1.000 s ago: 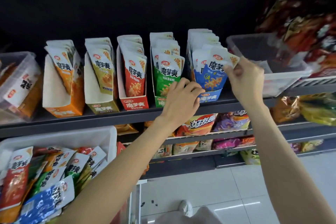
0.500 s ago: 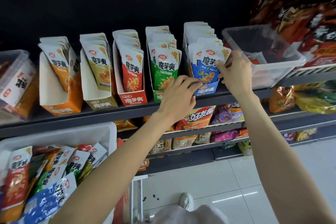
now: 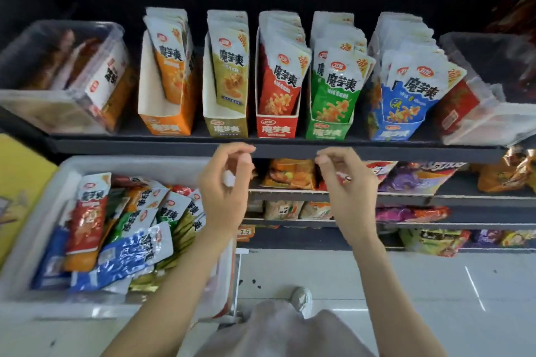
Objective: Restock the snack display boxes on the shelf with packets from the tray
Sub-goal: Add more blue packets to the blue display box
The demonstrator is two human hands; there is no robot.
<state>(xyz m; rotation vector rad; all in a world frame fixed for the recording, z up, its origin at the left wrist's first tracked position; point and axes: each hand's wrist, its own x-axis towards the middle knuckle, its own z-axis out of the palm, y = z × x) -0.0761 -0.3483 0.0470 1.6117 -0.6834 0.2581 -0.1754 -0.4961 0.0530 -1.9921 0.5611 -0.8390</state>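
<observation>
Several display boxes stand in a row on the dark shelf (image 3: 290,149): orange box (image 3: 168,124), olive box (image 3: 226,126), red box (image 3: 277,126), green box (image 3: 327,130) and blue box (image 3: 396,130), each with upright packets. The white tray (image 3: 72,166) at lower left holds a loose pile of mixed packets, a blue packet (image 3: 130,255) on top. My left hand (image 3: 226,185) hangs just below the shelf edge, over the tray's right end, fingers loosely curled and empty. My right hand (image 3: 345,185) hovers beside it below the green box, likewise loosely curled with nothing in it.
Clear plastic bins stand at both shelf ends, left bin (image 3: 58,78) and right bin (image 3: 490,90). Lower shelves (image 3: 435,200) carry snack bags. A yellow sign (image 3: 20,182) sits left of the tray. The tiled floor (image 3: 377,284) and my shoe (image 3: 301,298) show below.
Both hands have let go of the blue box and its packets and dropped below the shelf edge. The view has tilted down and left.
</observation>
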